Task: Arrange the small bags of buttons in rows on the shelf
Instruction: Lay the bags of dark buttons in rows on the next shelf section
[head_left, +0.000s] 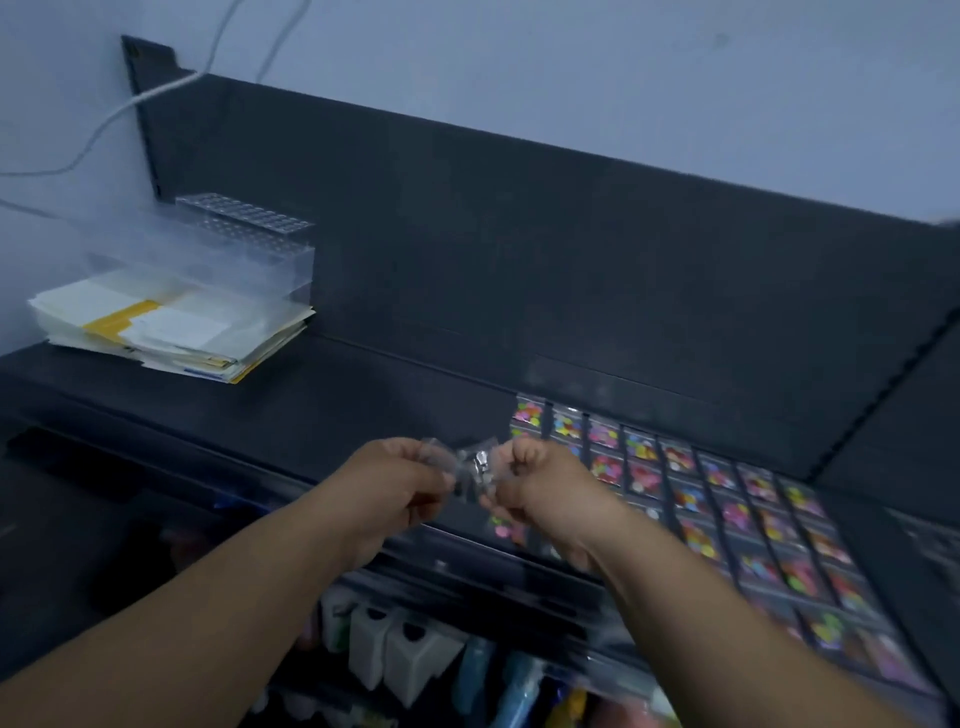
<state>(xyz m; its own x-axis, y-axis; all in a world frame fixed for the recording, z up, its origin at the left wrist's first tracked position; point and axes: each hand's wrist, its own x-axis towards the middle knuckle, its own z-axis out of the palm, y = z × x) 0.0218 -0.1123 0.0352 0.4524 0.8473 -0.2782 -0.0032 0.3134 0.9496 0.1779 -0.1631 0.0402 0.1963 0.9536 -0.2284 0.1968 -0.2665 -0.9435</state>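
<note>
**Lower level, nearest the viewer.** White bottles (395, 654) and coloured packs stand below the shelf's front edge. They are not part of the task.

**Hands.** The left hand (400, 483) and right hand (535, 488) meet above the middle of the front edge. Each grip is closed, with the fingers curled and pinching a small clump of clear bags (475, 470). The clump is held between the hands, above the shelf, and is not yet laid down. Its contents are blurred. The bags are probably being separated for placing.

**Progress.** Rows of button bags (727, 499) lie flat and edge to edge on the right half of the shelf (337, 410). They run from near the back to the front edge and out toward the right end. The rows stop just right of the hands. The shelf to the left is bare, so there is room for more rows. How many bags are left to place cannot be told.

**Obstructions.** A stack of papers (171, 327) with a clear acrylic box (244, 249) on top sits in the far left corner and would limit rows there. Behind it are the back panel (519, 234) and white cables (130, 98) on the wall.
</note>
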